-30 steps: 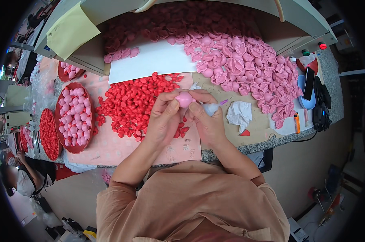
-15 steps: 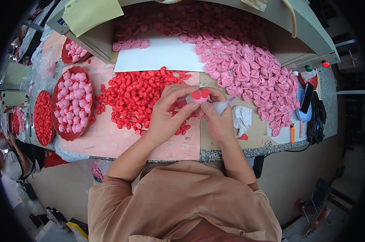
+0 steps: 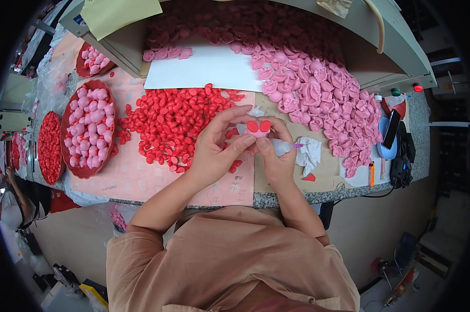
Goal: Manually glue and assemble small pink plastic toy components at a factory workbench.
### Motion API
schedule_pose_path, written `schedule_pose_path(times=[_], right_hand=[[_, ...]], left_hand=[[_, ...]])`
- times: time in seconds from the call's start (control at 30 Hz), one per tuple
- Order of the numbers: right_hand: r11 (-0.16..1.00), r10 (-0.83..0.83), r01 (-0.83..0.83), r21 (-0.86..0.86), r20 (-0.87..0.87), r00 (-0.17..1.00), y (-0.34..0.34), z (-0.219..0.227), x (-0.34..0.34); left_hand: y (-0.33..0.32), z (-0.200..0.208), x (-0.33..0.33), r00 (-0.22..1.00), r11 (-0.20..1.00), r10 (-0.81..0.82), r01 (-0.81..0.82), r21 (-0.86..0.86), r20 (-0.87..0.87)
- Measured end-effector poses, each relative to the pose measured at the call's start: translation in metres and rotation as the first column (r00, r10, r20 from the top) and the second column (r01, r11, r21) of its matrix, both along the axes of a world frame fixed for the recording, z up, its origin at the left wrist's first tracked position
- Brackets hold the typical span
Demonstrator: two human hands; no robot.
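Two bare hands meet over the front edge of the granite bench (image 3: 292, 198), and right between them sits a small round pink piece (image 3: 256, 133) with two red ovals (image 3: 252, 126) facing up, side by side! The left hand (image 3: 218, 141) has thumb and fingers clamped on its left side; the right hand (image 3: 277, 158) closes thumb and fingers on the other, while a translucent squeeze bottle (image 3: 283, 147) lies tucked in that same hand, purple tip (image 3: 298, 146) aimed toward the bench's right end, just beside a crumpled white tissue (image 3: 311, 157). Behind the left hand, a heap of glossy red bean-shaped pieces (image 3: 165, 127) spreads over a pink sheet (image 3: 136, 183). Look toward the bench's left end: a scalloped red tray (image 3: 64, 125) brims with pink-and-red pieces, and beside it a narrower tray holds small red pieces (image 3: 50, 148). Over to the right, a great pile of curled pink shells (image 3: 318, 93) sweeps from under the grey housing (image 3: 417, 52) toward the bench's right front corner, where an orange cutter (image 3: 371, 174) lies near a blue dish (image 3: 384, 152) with a black phone (image 3: 391, 129) resting on it
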State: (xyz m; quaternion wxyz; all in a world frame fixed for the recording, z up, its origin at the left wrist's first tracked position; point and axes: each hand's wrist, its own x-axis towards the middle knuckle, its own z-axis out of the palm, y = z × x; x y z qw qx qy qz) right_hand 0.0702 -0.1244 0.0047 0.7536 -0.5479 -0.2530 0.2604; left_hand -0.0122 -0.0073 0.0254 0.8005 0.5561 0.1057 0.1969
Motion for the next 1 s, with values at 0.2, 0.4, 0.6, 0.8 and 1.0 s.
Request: schedule_pose_path(times=[0.2,0.4,0.6,0.8,1.0], right_hand=[[0.998,-0.055,0.055,0.005,-0.001,0.998,0.003,0.003,-0.003],[1.0,-0.008,0.01,0.027,-0.071,0.997,0.003,0.001,-0.002],[0.999,0.029,-0.027,0.028,-0.067,0.997,0.001,0.003,-0.002],[0.991,0.109,-0.077,0.106,-0.333,0.937,0.002,-0.005,0.004],[0.986,0.162,-0.161,0.041,-0.461,0.872,-0.006,0.002,0.018]], left_hand=[[0.001,-0.005,0.003,0.999,0.999,0.005,-0.006,0.035,0.032],[0.008,-0.021,0.005,0.996,0.99,0.025,-0.036,0.134,0.083],[0.012,-0.022,0.005,0.982,0.858,0.091,-0.161,0.487,0.164],[0.012,-0.025,0.007,0.967,0.768,0.161,-0.25,0.59,0.2],[0.008,-0.016,0.007,0.99,0.98,0.122,-0.131,0.149,0.067]])
